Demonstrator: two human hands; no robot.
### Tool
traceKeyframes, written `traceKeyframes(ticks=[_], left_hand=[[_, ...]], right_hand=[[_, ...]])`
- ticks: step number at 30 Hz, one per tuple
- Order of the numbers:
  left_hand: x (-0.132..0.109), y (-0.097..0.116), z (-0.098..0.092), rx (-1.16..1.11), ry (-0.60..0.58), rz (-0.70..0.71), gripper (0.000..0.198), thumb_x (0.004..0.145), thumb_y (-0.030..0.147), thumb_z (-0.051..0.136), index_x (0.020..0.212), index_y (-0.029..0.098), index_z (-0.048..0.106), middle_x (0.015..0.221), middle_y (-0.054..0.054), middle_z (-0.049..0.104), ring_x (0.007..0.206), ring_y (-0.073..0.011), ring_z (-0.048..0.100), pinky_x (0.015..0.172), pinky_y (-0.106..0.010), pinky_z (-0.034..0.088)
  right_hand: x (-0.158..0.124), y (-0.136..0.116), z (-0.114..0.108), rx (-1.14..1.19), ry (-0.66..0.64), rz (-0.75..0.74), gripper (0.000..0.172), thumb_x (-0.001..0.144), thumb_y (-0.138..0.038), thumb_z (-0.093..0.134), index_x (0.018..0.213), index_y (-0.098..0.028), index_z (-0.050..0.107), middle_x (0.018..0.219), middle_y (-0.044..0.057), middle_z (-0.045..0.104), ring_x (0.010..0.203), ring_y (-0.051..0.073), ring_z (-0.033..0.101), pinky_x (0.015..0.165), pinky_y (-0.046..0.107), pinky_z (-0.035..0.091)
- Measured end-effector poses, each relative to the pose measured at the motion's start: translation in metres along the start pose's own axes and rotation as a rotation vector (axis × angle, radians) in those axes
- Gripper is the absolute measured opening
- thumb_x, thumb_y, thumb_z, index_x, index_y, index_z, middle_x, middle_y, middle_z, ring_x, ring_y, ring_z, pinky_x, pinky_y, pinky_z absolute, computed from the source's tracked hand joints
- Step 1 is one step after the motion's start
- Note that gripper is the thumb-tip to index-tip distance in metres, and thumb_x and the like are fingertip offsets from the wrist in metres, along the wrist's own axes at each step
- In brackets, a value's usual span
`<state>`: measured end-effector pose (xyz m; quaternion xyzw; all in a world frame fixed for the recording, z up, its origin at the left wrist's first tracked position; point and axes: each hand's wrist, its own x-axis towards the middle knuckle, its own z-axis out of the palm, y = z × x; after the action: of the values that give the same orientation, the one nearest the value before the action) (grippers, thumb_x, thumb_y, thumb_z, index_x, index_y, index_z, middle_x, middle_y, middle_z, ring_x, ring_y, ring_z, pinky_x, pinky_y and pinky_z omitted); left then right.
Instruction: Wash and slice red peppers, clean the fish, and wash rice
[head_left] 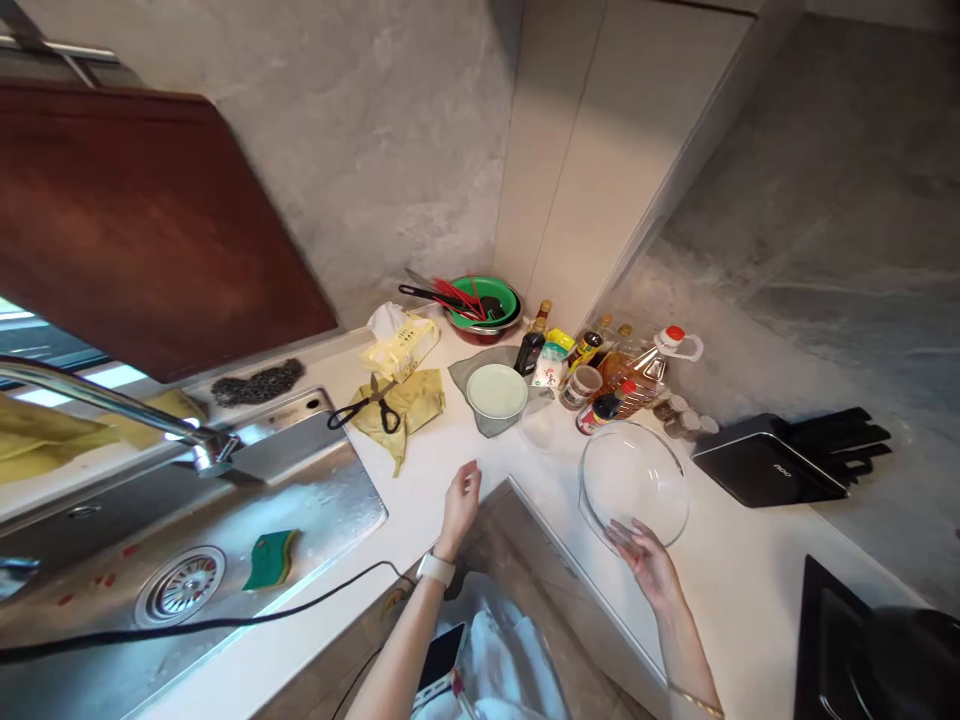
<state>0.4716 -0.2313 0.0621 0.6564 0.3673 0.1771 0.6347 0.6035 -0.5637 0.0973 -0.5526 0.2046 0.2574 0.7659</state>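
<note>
My left hand (461,500) hovers over the counter's front edge near the corner, its fingers loosely curled in, with nothing visible in them. A large clear glass bowl (636,475) stands on the white counter to the right. At the bowl's near rim is my right hand (646,562), palm partly up and fingers stretched out; whether they touch the glass I cannot tell. Beyond my left hand, a pale round dish (497,391) rests on a grey-green cloth (487,430). Black-handled scissors (369,403) lie on a yellow cloth (424,400).
A steel sink (330,500) with a green sponge (271,560) lies left, crossed by a black cable (300,607). Sauce bottles, an oil jug (637,370) and small jars line the right wall. A black knife holder (772,460) and a stove (832,640) stand farther right.
</note>
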Motion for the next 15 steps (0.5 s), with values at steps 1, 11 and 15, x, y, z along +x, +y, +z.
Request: traceKeyframes(ticks=[1,11,15], left_hand=[[0.004,0.016,-0.001,-0.081,-0.072,-0.046,0.055,0.090,0.050,0.041,0.127,0.011,0.052,0.120,-0.019,0.060,0.091,-0.0210,0.066,0.070,-0.032,0.056],[0.016,0.074,-0.082,-0.190,-0.379,-0.203,0.091,0.081,0.048,0.063,0.151,0.026,0.009,0.101,-0.010,0.065,0.056,-0.0141,0.065,0.055,-0.031,0.057],[0.075,0.058,-0.123,-0.144,-0.055,-0.145,0.070,0.084,0.031,0.056,0.145,0.014,0.025,0.087,-0.006,0.062,0.052,-0.0122,0.062,0.062,-0.035,0.058]], right_hand=[[-0.012,-0.006,0.007,-0.051,-0.037,0.018,0.037,0.055,-0.016,0.072,0.091,-0.022,0.064,0.098,0.014,0.074,0.087,0.034,0.072,0.063,0.043,0.062],[0.003,0.031,0.215,-0.267,-0.474,0.124,0.034,0.061,-0.017,0.068,0.093,-0.019,0.057,0.082,0.008,0.073,0.074,0.028,0.073,0.068,0.044,0.059],[0.046,0.080,0.303,-0.321,-0.558,0.254,0.019,0.061,-0.017,0.063,0.078,-0.019,0.053,0.069,0.002,0.069,0.067,0.024,0.072,0.068,0.040,0.057]])
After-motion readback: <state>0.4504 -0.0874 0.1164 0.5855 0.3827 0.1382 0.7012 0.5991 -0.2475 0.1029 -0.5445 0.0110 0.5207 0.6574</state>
